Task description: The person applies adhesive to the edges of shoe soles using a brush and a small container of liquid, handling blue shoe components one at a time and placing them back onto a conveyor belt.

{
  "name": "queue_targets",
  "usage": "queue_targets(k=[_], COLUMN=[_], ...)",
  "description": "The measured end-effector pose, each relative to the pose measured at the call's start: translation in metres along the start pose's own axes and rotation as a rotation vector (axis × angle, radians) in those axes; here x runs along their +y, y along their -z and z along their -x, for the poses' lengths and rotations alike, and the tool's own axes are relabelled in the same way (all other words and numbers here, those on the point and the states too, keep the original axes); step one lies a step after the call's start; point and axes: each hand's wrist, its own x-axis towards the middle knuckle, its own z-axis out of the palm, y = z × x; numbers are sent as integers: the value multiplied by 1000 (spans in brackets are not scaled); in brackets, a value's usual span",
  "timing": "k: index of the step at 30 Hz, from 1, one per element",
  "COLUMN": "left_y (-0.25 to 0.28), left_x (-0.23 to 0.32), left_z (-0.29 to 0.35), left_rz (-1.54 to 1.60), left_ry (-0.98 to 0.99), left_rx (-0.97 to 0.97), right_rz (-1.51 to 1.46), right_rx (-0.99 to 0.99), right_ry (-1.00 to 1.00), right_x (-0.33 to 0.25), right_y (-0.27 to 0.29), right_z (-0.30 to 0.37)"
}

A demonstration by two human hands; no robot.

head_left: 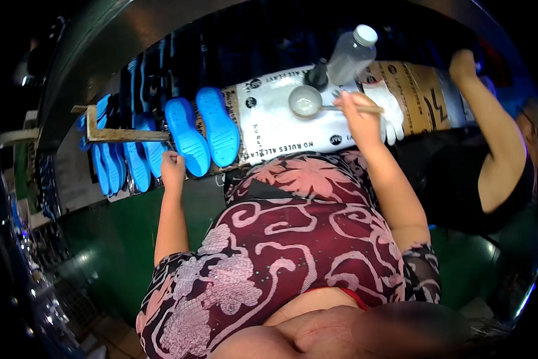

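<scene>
My right hand [362,119] grips a thin wooden-handled brush [372,109]. The brush's far end reaches the rim of a small round bowl [305,102] with pale, cloudy contents. My left hand [172,170] is by the near end of a blue shoe sole [188,140], its fingers curled in; what they hold, if anything, is hidden. A second blue sole [218,128] lies just right of that one. More blue soles [137,164] stand in a row to the left, partly under a worn angled metal bar [128,135].
Behind the bowl stand a clear bottle with a white cap [348,60] and a small dark bottle [318,75]. White printed sheeting [269,131] covers the bench. A white glove [389,110] lies on cardboard [421,96] to the right. A co-worker's arm [502,128] is at far right.
</scene>
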Motion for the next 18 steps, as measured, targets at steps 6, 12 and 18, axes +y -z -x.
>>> queue_targets(k=[6,12,18], left_y=[-1,9,10], left_x=[13,25,42], left_z=[-4,4,-1], left_rz=[-228,-123,1078], left_ry=[46,139,675], left_rx=[-87,-51,-373], right_rz=[288,357,171], right_rx=[-138,-183,-90], right_ry=[267,309,135], right_x=[21,29,19], right_y=[-34,-44,-30], right_z=[-24,-27,-27])
